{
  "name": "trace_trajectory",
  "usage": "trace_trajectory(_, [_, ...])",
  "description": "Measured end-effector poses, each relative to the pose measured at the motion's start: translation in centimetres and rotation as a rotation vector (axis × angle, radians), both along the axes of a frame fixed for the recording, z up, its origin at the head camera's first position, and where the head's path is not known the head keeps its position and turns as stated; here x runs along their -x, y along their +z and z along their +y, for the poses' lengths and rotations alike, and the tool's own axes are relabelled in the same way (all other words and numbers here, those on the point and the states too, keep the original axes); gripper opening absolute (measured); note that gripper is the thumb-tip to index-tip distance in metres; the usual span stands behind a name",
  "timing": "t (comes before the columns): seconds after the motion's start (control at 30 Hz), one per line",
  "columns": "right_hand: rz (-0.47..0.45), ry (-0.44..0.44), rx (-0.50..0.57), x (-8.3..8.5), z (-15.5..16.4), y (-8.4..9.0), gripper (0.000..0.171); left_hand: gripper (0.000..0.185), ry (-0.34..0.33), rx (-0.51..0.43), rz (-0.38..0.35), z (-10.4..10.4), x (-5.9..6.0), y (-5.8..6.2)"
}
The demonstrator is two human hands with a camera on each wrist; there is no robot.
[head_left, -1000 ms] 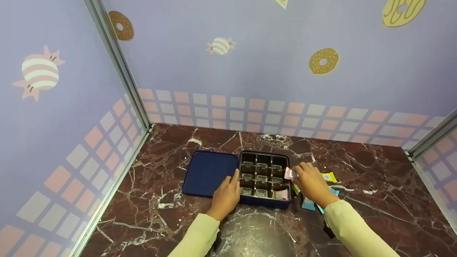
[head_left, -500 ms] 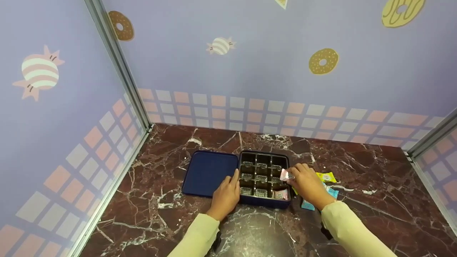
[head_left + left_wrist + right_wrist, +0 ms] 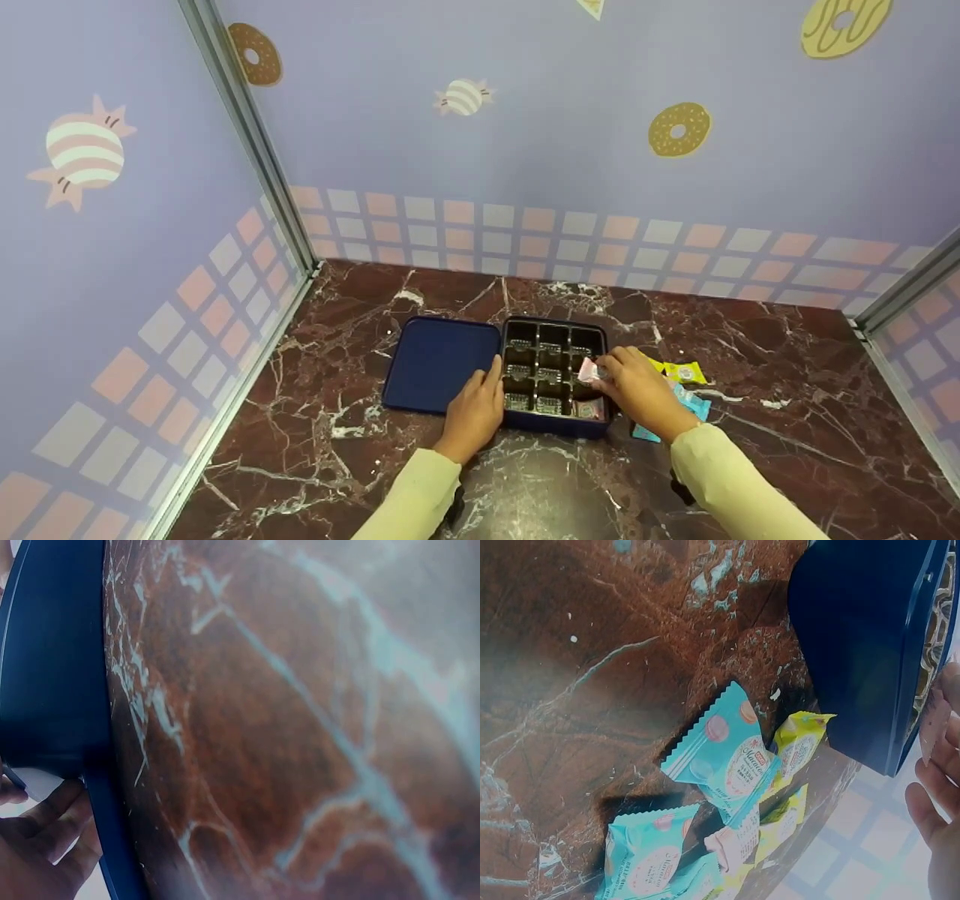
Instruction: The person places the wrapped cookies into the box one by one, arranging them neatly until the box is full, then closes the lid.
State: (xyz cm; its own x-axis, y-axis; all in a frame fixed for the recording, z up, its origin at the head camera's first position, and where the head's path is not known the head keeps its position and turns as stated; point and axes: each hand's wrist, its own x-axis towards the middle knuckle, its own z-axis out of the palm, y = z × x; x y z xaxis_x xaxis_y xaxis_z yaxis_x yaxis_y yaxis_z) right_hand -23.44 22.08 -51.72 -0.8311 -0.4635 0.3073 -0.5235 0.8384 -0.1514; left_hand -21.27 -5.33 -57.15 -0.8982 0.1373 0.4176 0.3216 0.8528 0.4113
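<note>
My right hand [image 3: 637, 386] pinches a small pink wrapped candy [image 3: 589, 370] over the right column of the open dark-blue box [image 3: 556, 426]. In the right wrist view the fingers [image 3: 930, 791] hold the pink wrapper [image 3: 934, 724] beside the box rim. A black tray with several compartments fills the box; another pink candy [image 3: 589, 409] lies in its front right compartment. My left hand [image 3: 476, 412] rests where the blue lid [image 3: 442, 364] meets the box's left side. The left wrist view shows its fingers [image 3: 56, 825] touching the blue edge, partly hidden.
Right of the box lie several loose wrapped candies: yellow ones [image 3: 684, 373] and light-blue ones [image 3: 697, 405]. The right wrist view also shows a pale pink packet [image 3: 735, 844] among them. Patterned panels [image 3: 487, 150] stand behind and beside the dark red marbled table [image 3: 330, 450].
My right hand has moved slightly left, carrying the pink candy from the box's right rim over the right column of compartments. The left hand, lid and box have stayed in place.
</note>
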Motion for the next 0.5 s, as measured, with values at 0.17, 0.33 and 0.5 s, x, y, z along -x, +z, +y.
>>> trace_trajectory(0.17, [0.008,0.014,0.006,-0.03,-0.15,-0.12,0.029,0.044,0.002,0.006,-0.007,0.00,-0.08,0.12])
trace_trajectory(0.33, [0.027,0.025,0.013,-0.07,-0.37,-0.18,0.026,0.044,0.007,0.000,0.001,0.01,-0.11,0.14])
trace_trajectory(0.5, [0.056,0.043,0.034,-0.11,-0.71,-0.21,0.025,0.044,0.009,-0.003,0.008,0.02,-0.13,0.13])
